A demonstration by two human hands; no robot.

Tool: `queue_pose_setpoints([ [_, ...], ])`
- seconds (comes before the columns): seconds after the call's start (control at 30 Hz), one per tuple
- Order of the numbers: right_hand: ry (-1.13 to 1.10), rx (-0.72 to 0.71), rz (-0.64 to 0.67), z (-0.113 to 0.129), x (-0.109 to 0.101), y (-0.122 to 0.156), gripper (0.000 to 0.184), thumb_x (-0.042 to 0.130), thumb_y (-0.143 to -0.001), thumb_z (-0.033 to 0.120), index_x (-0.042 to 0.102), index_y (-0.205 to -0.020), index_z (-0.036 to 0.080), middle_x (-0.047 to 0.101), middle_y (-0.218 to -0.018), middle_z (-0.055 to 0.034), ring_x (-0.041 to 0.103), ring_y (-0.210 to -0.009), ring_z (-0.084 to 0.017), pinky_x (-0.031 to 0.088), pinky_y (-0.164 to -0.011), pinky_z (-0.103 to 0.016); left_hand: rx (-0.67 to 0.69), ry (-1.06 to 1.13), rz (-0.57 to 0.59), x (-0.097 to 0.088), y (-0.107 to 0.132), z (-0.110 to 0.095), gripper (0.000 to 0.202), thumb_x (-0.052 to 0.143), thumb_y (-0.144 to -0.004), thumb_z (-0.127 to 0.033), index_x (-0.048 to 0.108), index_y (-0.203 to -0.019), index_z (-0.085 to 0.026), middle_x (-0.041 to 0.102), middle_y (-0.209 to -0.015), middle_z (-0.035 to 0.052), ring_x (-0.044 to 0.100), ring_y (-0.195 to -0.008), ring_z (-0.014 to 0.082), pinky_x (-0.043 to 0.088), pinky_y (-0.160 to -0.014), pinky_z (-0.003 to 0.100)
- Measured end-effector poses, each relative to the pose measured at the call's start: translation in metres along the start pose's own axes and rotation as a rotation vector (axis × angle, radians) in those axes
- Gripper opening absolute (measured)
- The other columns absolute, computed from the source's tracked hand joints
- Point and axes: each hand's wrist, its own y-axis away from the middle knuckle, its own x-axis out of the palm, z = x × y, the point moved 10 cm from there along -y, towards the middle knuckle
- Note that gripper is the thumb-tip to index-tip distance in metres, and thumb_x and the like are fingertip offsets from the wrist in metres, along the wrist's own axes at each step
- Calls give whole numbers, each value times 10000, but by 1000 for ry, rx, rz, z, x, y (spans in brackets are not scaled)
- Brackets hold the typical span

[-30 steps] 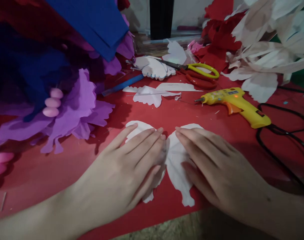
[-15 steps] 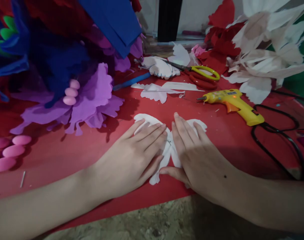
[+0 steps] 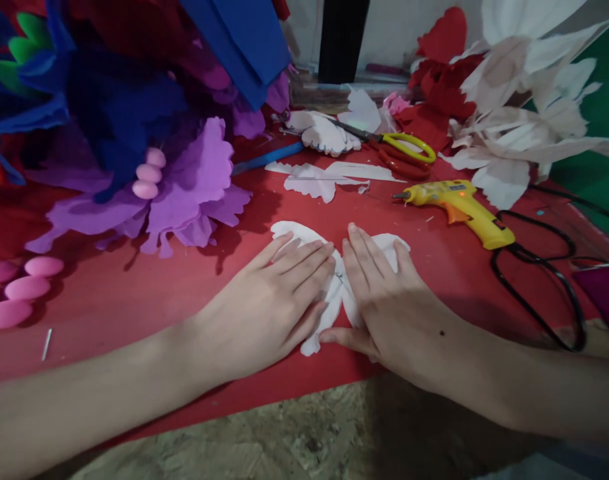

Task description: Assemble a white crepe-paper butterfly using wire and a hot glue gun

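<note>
A white butterfly-shaped cutout (image 3: pixel 304 234) lies on the red tabletop (image 3: pixel 199 287) in front of me, with a small dark mark near its middle. My left hand (image 3: pixel 269 293) rests flat over its left wing, fingers stretched out. Over the right wing lies my right hand (image 3: pixel 384 300), also flat, with its thumb spread toward the left. Both hands cover much of the cutout; its upper edges, middle and lower left tip show between and around them.
A yellow glue gun (image 3: pixel 464 207) with a black cord lies to the right. Scissors (image 3: pixel 409 147) and white scraps (image 3: pixel 314 181) are behind. Purple paper (image 3: pixel 194 173) crowds the left, near pink oval pieces (image 3: pixel 29 288). White petals (image 3: pixel 514 127) stand at the back right.
The view has shifted slightly, bringing more of a purple object into sight at the right edge. Both hands stay flat on the cutout, with hardly any movement.
</note>
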Motion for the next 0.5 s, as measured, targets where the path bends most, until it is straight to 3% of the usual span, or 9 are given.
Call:
queue_pose_setpoints([
  [0.2, -74, 97, -90, -5, -9, 1, 976, 52, -875, 688, 522, -1224, -93, 408, -1320, -282, 395, -1243, -343, 355, -985, -497, -16, 33, 14, 1, 1, 2, 411, 292, -965, -232, 561, -1221, -56, 547, -1326, 152, 479, -1259, 285, 348, -1073, 514],
  [0.33, -69, 109, -104, -12, -20, 10, 891, 49, -918, 608, 485, -1242, -98, 382, -1347, -267, 367, -1264, -316, 355, -997, -468, -33, 37, 7, 0, 1, 4, 404, 281, -971, -245, 550, -1222, -78, 525, -1345, 155, 472, -1257, 286, 335, -1062, 529],
  [0.5, -86, 6, -131, -14, -39, 29, 522, 329, -928, 376, 482, -1232, -20, 484, -1260, -186, 416, -1177, -283, 356, -975, -450, -26, -12, -33, -7, -2, 4, 392, 266, -969, -237, 590, -1145, -103, 621, -1206, 122, 553, -1128, 287, 347, -1018, 553],
])
